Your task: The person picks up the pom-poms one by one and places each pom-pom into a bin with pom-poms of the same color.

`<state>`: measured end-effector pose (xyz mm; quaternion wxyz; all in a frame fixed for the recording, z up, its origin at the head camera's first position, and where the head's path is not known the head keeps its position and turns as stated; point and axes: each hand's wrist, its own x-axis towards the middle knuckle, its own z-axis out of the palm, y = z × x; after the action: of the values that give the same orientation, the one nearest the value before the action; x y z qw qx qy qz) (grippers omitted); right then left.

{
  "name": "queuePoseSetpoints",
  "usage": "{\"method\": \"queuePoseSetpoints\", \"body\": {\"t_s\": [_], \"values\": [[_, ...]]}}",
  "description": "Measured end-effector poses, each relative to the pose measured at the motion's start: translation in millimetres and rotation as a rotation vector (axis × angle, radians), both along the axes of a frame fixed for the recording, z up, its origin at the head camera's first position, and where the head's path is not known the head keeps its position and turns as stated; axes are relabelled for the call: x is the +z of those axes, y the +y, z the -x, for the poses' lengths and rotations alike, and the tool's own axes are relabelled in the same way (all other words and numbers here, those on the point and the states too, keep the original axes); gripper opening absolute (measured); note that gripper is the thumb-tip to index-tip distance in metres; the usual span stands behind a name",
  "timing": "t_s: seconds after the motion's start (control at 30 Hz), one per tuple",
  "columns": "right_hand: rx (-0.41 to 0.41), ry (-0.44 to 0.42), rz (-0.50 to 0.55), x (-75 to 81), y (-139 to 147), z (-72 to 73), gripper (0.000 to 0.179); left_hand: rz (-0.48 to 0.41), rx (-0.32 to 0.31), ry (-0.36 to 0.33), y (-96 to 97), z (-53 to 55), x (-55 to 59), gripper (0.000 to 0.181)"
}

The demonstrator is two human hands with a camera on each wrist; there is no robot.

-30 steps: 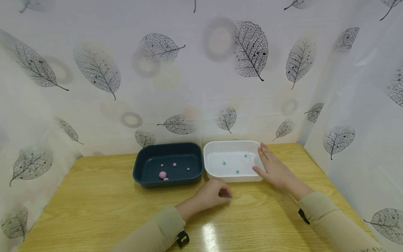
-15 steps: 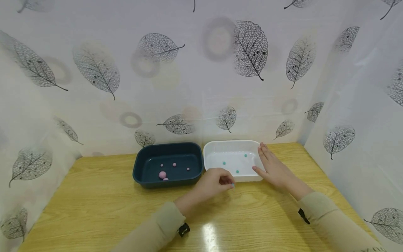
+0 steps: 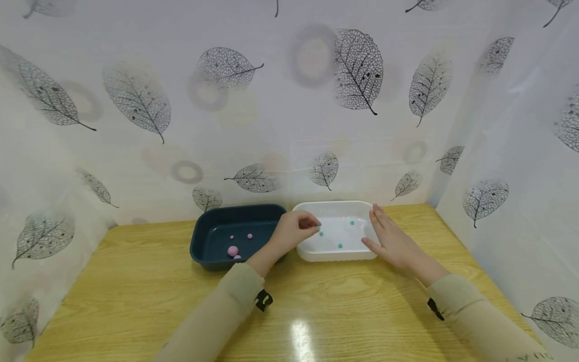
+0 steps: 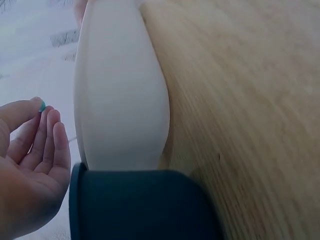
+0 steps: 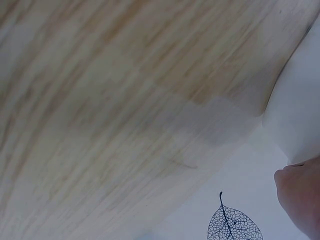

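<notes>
My left hand point(image 3: 294, 232) is raised over the adjoining ends of the two basins, fingertips above the white one. Between thumb and forefinger it pinches a small green ball point(image 4: 42, 106), and its other fingers are loosely bent. Inside the white basin point(image 3: 336, 256) lie several green balls, one of them a ball point(image 3: 341, 246) near the front wall. With fingers straight, my right hand point(image 3: 394, 241) rests against the right end of that basin. The right wrist view catches only part of the right hand point(image 5: 300, 197) beside the white wall.
A dark blue basin point(image 3: 212, 263) stands directly left of the white one, holding several pink balls, the largest a pink ball point(image 3: 232, 251) near its front. Both sit on a wood-grain table point(image 3: 135, 296). Behind them hangs a leaf-print curtain point(image 3: 289, 115).
From low over the table in front of the white basin, my left hand has risen and moved back and left with the green ball. It now covers one pink ball. The right hand stays put.
</notes>
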<state>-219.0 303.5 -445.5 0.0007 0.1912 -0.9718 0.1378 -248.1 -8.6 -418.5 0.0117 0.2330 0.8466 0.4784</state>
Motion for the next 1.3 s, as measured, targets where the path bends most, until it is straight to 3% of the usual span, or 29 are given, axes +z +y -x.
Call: {"method": "queuePoseSetpoints", "body": {"t_s": [0.23, 0.5, 0.8, 1.3], "values": [[-0.001, 0.0, -0.001, 0.1, -0.2, 1.1, 0.089, -0.016, 0.106, -0.014, -5.0, 22.5, -3.0, 0.012], [0.006, 0.004, -0.003, 0.4, -0.3, 2.5, 0.089, 0.011, 0.169, -0.028, -5.8, 34.6, -10.7, 0.011], [0.004, -0.001, -0.001, -0.3, 0.5, 2.3, 0.089, 0.004, 0.192, -0.05, -5.3, 38.9, -14.2, 0.011], [-0.004, 0.0, 0.004, 1.3, -0.7, -0.3, 0.089, -0.022, 0.242, -0.078, -6.4, 34.5, -5.6, 0.012]]}}
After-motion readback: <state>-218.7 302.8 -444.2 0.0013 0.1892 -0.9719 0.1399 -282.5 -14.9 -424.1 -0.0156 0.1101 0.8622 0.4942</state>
